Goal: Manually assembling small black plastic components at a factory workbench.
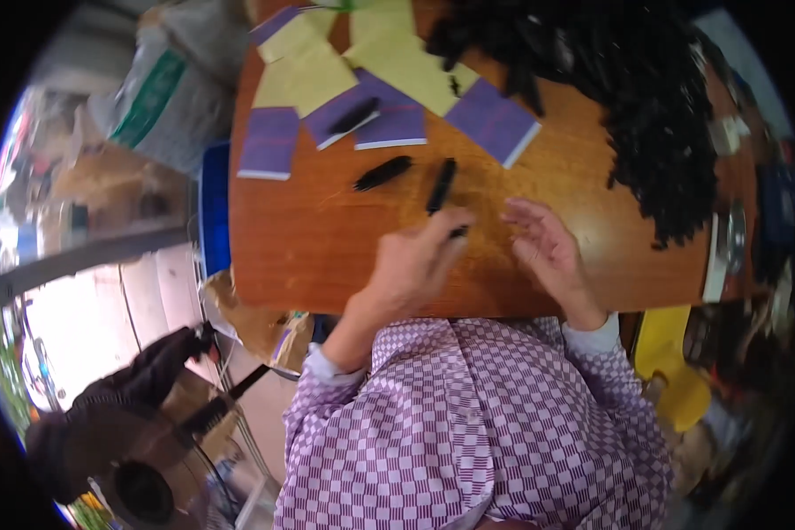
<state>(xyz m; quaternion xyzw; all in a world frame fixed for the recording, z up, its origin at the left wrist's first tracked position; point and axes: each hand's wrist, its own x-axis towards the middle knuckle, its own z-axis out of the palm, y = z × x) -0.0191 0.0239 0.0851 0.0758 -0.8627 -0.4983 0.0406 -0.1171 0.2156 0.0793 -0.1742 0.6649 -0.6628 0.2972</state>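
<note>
My left hand point(415, 265) is closed, with its fingertips pinched on a slim black bundle point(442, 184) that points away from me; motion blurs the grip. A small dark end shows beside the thumb. My right hand point(549, 252) hovers just to the right with its fingers apart, holding nothing. Beyond my left hand, a second fuzzy black bundle point(382, 173) lies on the wooden table point(309, 238). Another black bundle point(354, 116) rests on the purple and yellow paper pieces point(389, 119). What the bundles are made of is too blurred to tell.
A large heap of similar black pieces point(654, 132) covers the far right of the table. At its right edge lies a clear and white object point(726, 252). A blue bin point(214, 208) and a brown bag point(261, 322) stand left, a fan point(141, 477) lower left, a yellow chair point(671, 362) right.
</note>
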